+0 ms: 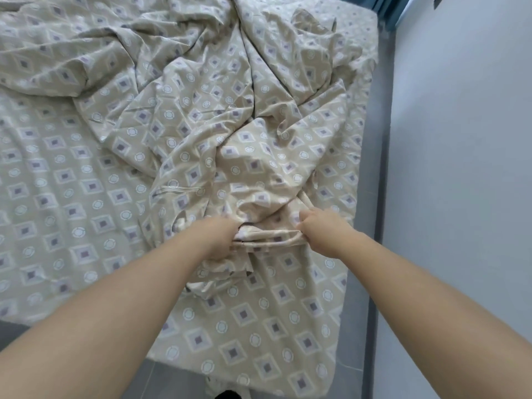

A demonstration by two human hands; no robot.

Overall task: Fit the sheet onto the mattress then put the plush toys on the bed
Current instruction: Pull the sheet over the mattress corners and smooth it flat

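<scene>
While both hands, left hand and right hand, clutch a bunched hem, sheet lies crumpled mid-mattress, toward its right edge. Fitting step; next, probably spread toward corners. Toys unseen.

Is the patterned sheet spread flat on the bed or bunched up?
Mostly bunched: the sheet lies heaped in folds, with the left hand and right hand gripping a gathered edge.

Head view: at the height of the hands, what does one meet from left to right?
Flat sheet → left hand → bunched sheet fold → right hand → dark grey strip → pale surface.
</scene>
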